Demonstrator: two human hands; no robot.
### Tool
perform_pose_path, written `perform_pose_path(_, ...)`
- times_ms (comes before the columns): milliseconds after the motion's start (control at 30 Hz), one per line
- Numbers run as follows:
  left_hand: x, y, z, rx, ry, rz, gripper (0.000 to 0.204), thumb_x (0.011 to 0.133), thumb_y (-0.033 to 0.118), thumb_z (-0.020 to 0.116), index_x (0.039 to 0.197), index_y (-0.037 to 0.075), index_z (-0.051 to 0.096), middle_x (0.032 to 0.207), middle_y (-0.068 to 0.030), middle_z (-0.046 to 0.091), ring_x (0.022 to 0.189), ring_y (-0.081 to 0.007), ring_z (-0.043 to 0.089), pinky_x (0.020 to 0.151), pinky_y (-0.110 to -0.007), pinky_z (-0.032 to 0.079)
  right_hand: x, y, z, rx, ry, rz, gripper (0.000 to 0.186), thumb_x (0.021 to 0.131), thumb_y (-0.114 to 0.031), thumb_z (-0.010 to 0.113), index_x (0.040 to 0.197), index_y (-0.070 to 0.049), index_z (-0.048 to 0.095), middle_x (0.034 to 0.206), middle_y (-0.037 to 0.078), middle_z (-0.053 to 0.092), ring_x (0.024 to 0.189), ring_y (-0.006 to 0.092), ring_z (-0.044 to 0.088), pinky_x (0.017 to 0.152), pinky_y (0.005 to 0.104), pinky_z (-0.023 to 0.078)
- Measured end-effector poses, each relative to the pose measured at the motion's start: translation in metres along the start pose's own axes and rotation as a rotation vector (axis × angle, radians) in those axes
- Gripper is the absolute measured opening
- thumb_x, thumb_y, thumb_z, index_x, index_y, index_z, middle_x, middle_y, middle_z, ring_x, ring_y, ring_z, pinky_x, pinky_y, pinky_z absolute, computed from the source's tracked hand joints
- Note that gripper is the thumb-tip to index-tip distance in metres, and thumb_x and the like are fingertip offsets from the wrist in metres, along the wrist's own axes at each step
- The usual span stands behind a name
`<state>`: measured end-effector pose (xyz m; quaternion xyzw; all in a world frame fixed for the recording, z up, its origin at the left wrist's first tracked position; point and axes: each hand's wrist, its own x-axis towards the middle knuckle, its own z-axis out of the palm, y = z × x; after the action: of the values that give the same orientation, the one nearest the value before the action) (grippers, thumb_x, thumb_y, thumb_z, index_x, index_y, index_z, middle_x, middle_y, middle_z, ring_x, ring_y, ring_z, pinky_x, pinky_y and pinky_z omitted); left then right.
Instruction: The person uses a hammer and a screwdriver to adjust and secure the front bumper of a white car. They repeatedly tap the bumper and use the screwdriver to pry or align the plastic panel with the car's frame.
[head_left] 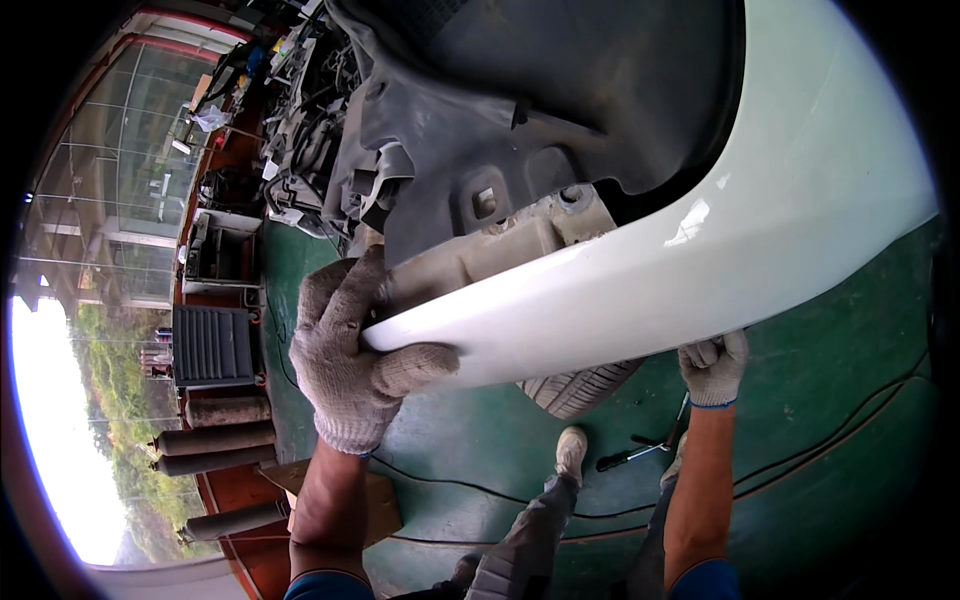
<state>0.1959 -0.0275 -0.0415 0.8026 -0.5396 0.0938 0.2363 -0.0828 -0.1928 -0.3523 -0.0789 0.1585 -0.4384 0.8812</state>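
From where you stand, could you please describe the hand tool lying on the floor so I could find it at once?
Start at the white fender, then the tyre beneath it. Right of the shoe, on the green floor, lies the wrench: slim, dark-handled with a shiny shaft, unlike the thin cables nearby.

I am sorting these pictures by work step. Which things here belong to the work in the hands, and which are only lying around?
In the work:
- white fender, gripped at both ends
- left hand, gloved, on its front end
- right hand, gloved, on its lower edge
- grey liner behind the fender

Lying about:
- wrench on the green floor
- tyre
- cylinders
- black cable
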Motion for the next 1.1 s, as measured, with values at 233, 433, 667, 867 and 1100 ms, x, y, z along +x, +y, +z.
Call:
perform_pose_path(233, 0.002, -0.007, -0.001, -0.020, -0.015, 0.110, 0.103, 0.056, 0.064, 0.092, 0.132, -0.001, 0.067, 0.114, -0.0166, 0.066, 0.094, -0.0292, 0.070, 0.082, -0.040, 0.059, -0.004, 0.000, -0.011, 0.082, 0.140, -0.029, 0.036, 0.103, -0.030, 0.067, 0.076, -0.010, 0.054, 0.059, -0.003, 0.043, 0.039, 0.0087, 0.032, 0.037, 0.0245, 0.022)
perform_pose_path(433, 0.003, -0.001, -0.001, -0.015, -0.012, 0.096, 0.099, 0.058, 0.064, 0.092, 0.130, 0.000, 0.068, 0.118, -0.0181, 0.066, 0.096, -0.0298, 0.071, 0.081, -0.040, 0.060, -0.004, -0.010, -0.103, 0.196, -0.009, 0.044, 0.020, 0.100, -0.027, 0.071, 0.096, -0.008, 0.067, 0.065, -0.003, 0.047, 0.042, 0.0084, 0.031, 0.040, 0.0246, 0.022)
perform_pose_path(667, -0.006, -0.012, -0.002, -0.025, 0.020, -0.007, 0.108, 0.068, 0.080, 0.080, 0.133, -0.006, 0.065, 0.113, -0.0147, 0.066, 0.094, -0.0237, 0.069, 0.083, -0.035, 0.056, -0.182, 0.001, -0.253, 0.079, 0.489, 0.169, 0.031, 0.101, -0.041, 0.068, 0.093, -0.011, 0.068, 0.060, -0.002, 0.049, 0.042, 0.0087, 0.034, 0.038, 0.0243, 0.026)
perform_pose_path(867, -0.024, -0.041, -0.013, -0.062, -0.064, -0.079, 0.097, 0.069, 0.073, 0.082, 0.129, -0.002, 0.067, 0.093, -0.0157, 0.071, 0.083, -0.0311, 0.074, 0.076, -0.041, 0.058, -0.261, 0.048, -0.263, 0.047, 0.906, 0.298, 0.033, 0.102, -0.043, 0.066, 0.100, -0.011, 0.068, 0.064, 0.000, 0.056, 0.045, 0.0095, 0.042, 0.039, 0.0232, 0.038)
perform_pose_path(1100, -0.013, -0.040, -0.019, -0.119, -0.241, -0.103, 0.089, 0.072, 0.070, 0.083, 0.125, 0.000, 0.071, 0.100, -0.0179, 0.077, 0.091, -0.0288, 0.077, 0.083, -0.039, 0.059, -0.229, 0.142, -0.255, -0.048, 1.160, 0.246, 0.021, 0.102, -0.031, 0.068, 0.096, -0.011, 0.064, 0.068, 0.003, 0.058, 0.058, 0.0168, 0.056, 0.052, 0.0287, 0.052)
